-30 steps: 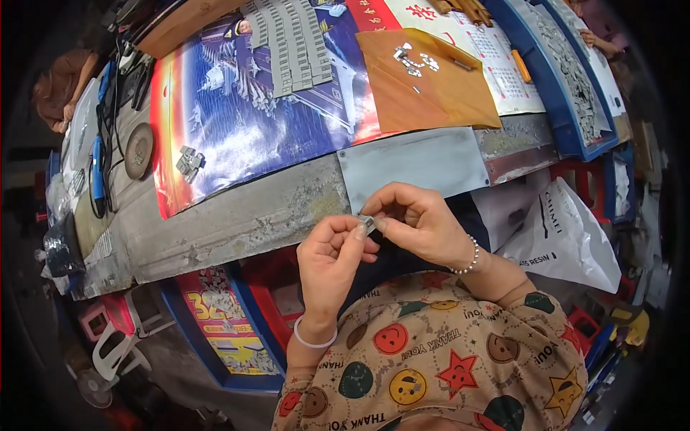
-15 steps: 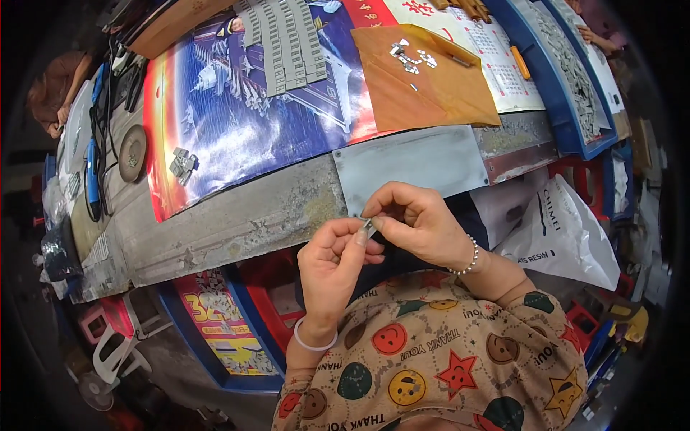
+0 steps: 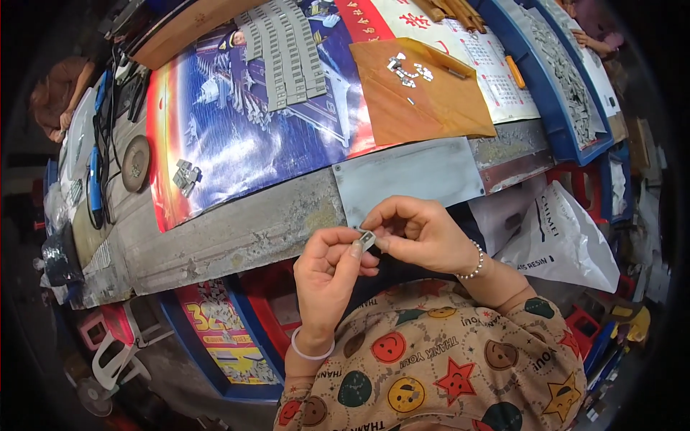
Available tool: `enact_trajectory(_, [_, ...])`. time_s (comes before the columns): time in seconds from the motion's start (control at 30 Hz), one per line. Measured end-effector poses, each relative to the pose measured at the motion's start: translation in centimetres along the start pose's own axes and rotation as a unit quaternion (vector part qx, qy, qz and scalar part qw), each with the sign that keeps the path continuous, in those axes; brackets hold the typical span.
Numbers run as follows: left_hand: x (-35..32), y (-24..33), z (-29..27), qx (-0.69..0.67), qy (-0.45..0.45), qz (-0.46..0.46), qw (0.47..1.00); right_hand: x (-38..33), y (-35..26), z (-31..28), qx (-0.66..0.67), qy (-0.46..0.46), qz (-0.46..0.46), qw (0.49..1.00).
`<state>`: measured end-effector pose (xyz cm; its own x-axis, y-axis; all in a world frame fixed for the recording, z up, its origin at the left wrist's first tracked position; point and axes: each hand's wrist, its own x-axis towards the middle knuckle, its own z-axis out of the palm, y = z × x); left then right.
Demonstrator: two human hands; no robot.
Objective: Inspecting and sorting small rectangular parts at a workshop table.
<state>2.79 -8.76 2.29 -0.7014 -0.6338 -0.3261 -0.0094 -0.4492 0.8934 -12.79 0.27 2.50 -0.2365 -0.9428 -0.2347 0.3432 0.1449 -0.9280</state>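
Cluttered workbench (image 3: 237, 233), grey plate (image 3: 410, 176) beyond, left hand (image 3: 327, 269) and right hand (image 3: 420, 233) pinching small metal clip (image 3: 366, 238) (fingers partly covering it), orange sheet (image 3: 424, 100) farther back.

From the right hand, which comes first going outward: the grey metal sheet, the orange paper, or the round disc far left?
Measured from the right hand:
1. Grey metal sheet, just beyond the fingers.
2. Orange paper, farther up the table.
3. Round disc, far left, by the cables.

Poster-covered workbench (image 3: 237, 237), metal plate (image 3: 410, 176)
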Motion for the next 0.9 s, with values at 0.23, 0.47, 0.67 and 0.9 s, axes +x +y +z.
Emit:
enact_trajectory(0.23, [-0.1, 0.6, 0.2, 0.003, -0.015, 0.002, 1.0, -0.3, -0.3, -1.1, -0.14, -0.03, -0.089, 0.986])
enact_trajectory(0.47, [-0.1, 0.9, 0.2, 0.016, -0.039, 0.0, 0.999, -0.5, -1.1, -1.7, -0.18, -0.061, -0.103, 0.976])
enact_trajectory(0.67, [0.6, 0.7, -0.4, 0.127, -0.044, 0.059, 0.989, -0.2, -0.8, -1.9, -0.147, -0.024, -0.077, 0.986])
enact_trajectory(0.9, [2.1, 1.6, -0.1, 0.43, -0.041, 0.314, 0.846, 0.4, -0.6, -2.2, -0.167, -0.027, -0.119, 0.978])
